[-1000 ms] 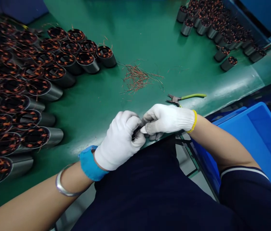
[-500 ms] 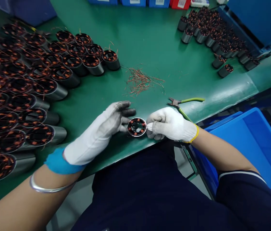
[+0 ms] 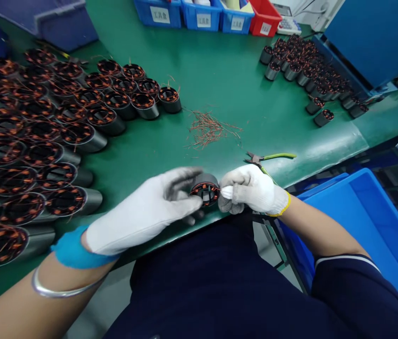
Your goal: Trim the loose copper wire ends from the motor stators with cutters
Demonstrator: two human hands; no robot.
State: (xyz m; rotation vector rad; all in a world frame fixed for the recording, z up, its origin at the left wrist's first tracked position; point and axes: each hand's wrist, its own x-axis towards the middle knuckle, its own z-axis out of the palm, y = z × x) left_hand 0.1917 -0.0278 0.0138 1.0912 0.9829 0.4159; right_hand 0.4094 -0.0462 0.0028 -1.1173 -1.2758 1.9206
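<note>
A motor stator, a dark metal ring with copper windings inside, is tilted with its open end toward me at the table's front edge. My right hand, in a white glove with a yellow cuff, pinches at its right rim, where copper wire meets the fingertips. What lies inside that pinch is hidden. On the other side, my gloved left hand has fingers and thumb apart around the stator's left side, slightly blurred; the thumb overlaps its edge. Green-handled cutters lie just beyond my right hand.
Many wound stators stand at the left, more at the far right. Copper wire scraps lie mid-table. Blue bins and a red bin line the back. A blue crate sits below the right edge.
My left hand opened away from the stator, then came back around its left side. The stator has tipped so its outer wall shows. My right hand keeps its pinch; the view has shifted.
</note>
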